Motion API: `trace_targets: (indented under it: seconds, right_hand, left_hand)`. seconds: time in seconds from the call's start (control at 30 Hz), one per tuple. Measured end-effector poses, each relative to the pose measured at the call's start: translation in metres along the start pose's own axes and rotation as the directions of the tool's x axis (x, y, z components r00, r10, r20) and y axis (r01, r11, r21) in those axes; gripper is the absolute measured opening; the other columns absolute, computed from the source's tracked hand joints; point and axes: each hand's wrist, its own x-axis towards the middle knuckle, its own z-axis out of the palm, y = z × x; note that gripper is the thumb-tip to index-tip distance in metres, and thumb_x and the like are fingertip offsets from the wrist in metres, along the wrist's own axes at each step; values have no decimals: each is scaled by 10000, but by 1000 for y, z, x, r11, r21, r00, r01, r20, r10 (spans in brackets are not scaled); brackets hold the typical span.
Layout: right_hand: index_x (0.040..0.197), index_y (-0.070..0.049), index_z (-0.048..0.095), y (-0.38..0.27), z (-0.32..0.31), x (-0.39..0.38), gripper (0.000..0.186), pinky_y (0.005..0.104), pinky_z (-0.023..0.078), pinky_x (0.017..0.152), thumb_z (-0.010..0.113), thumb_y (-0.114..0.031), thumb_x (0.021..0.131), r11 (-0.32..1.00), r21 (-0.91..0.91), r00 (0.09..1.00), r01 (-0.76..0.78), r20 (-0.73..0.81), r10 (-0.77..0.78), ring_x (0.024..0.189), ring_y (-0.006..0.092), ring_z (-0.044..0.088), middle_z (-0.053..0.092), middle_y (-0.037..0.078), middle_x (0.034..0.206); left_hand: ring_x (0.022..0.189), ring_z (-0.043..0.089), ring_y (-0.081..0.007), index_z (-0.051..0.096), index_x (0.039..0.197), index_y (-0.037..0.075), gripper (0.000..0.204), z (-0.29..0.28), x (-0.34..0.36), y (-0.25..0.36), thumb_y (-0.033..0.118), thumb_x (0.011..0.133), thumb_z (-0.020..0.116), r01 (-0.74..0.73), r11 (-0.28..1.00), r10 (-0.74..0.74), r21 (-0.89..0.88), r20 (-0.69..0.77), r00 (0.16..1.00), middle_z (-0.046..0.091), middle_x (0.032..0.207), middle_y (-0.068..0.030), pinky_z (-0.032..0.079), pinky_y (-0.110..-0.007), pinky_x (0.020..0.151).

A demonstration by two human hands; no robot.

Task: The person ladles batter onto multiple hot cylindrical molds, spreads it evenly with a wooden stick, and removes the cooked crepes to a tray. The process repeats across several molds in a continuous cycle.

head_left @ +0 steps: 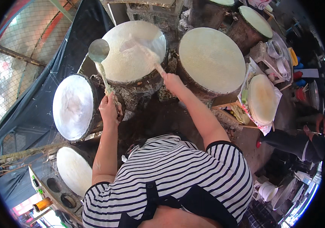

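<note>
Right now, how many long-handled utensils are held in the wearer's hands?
2: a ladle in the left hand, and a motion-blurred utensil in the right hand, reaching over the pale round surface ahead. No third shows in either hand.

A smooth bowl is seen on the round grey-green ladle (98, 50), its handle crusted with rough, pale residue. A glossy, smooth finish is shown by the round silvery-white disc (73, 110), a matt, finely grained one by the large round cream disc (212, 59). Creased, plastic-like material is seen in the dark sheet (65, 66), matt cloth in the black-and-white striped shirt (185, 167), metal wire in the mesh fence (27, 43).
</note>
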Motion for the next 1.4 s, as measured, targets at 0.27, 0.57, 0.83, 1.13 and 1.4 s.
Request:
trace_targets:
  seconds: [0.27,0.57,0.83,1.13,1.4]
  right_hand:
    - [814,27,565,10,14,-18,438,432,498,629,321,-316,938,1000,-27,1000,10,15,-10,629,379,606,592,234,674]
    - [870,-33,503,3,-2,-5,231,496,491,615,401,-236,910,895,-438,986,-89,-168,16,687,383,622,618,217,725]
    - [961,-29,484,-27,-4,61,161,463,495,542,475,-125,832,866,-490,869,-97,-466,-166,636,354,621,615,208,744]
    - [1219,-6,419,-57,5,48,414,474,493,610,446,-123,822,966,-251,901,-61,-430,-54,679,379,620,623,199,732]
    - [1303,-14,336,-43,4,40,504,453,500,620,451,-128,826,920,-311,918,-237,-382,107,712,358,632,623,202,812]
  left_hand:
    - [374,427,-92,515,801,68,216,-15,14,5,257,904,530,49,999,-48,-24,37,998,479,626,2,336,-233,297]
    - [369,418,-106,497,797,58,231,-40,21,16,259,911,500,87,996,-86,31,-25,996,449,553,-13,335,-240,322]
    - [362,412,-104,499,796,53,234,-51,37,15,251,918,477,60,993,-58,106,-18,998,435,524,-19,317,-237,305]
    - [381,423,-93,497,793,53,223,-31,42,10,238,916,492,74,995,-79,62,87,993,442,574,-7,336,-229,311]
    - [368,418,-89,503,797,64,217,-19,47,8,244,917,498,82,995,-88,57,116,989,448,564,2,340,-223,311]
